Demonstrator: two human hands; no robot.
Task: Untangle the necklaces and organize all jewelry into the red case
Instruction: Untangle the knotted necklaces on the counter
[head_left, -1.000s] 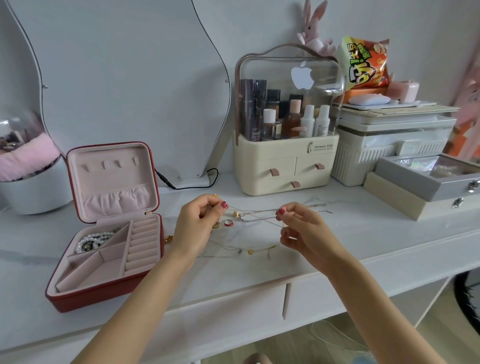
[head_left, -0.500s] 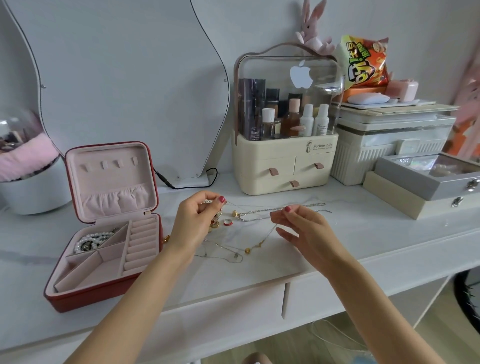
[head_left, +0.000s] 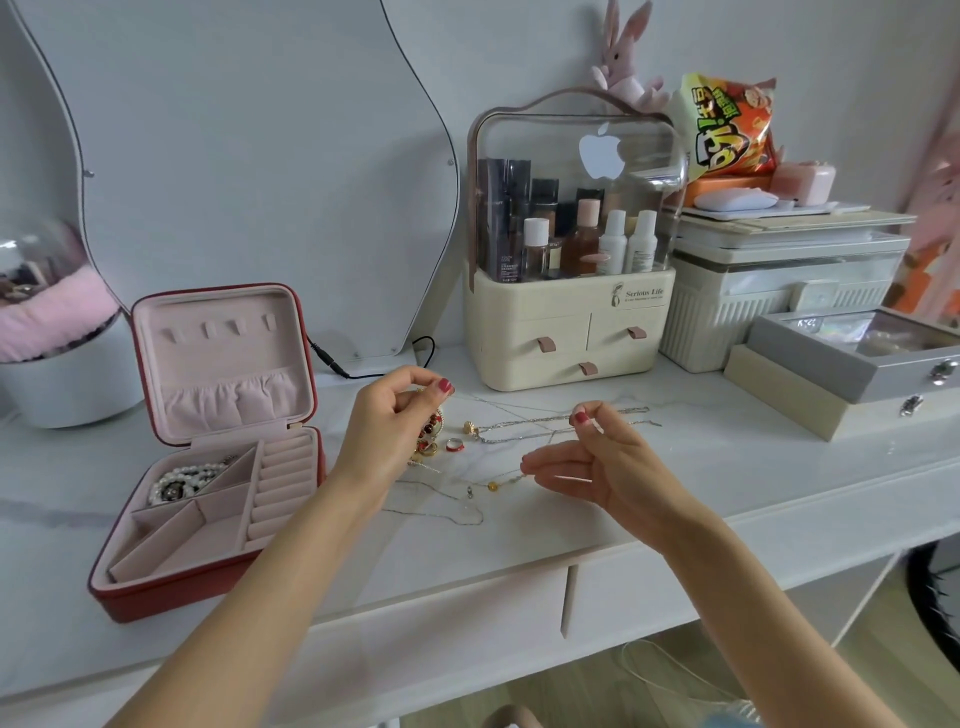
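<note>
The left hand (head_left: 387, 426) pinches a thin chain's end; the right hand's (head_left: 597, 462) grip nips another strand, both now lower than a second ago. The gold-beaded necklace (head_left: 491, 486) has dropped slack onto the worktop's middle, separating from the silver chains (head_left: 545, 423); the red case (head_left: 208, 467) waits open at the left edge

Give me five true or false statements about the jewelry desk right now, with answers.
1. The red case lies open. True.
2. A pearl strand sits in the case. True.
3. The red ring is in the case's ring rolls. False: it lies on the desk.
4. The left hand rests flat on the desk. False: its fingers pinch something.
5. The right hand pinches a thin chain. True.
</note>
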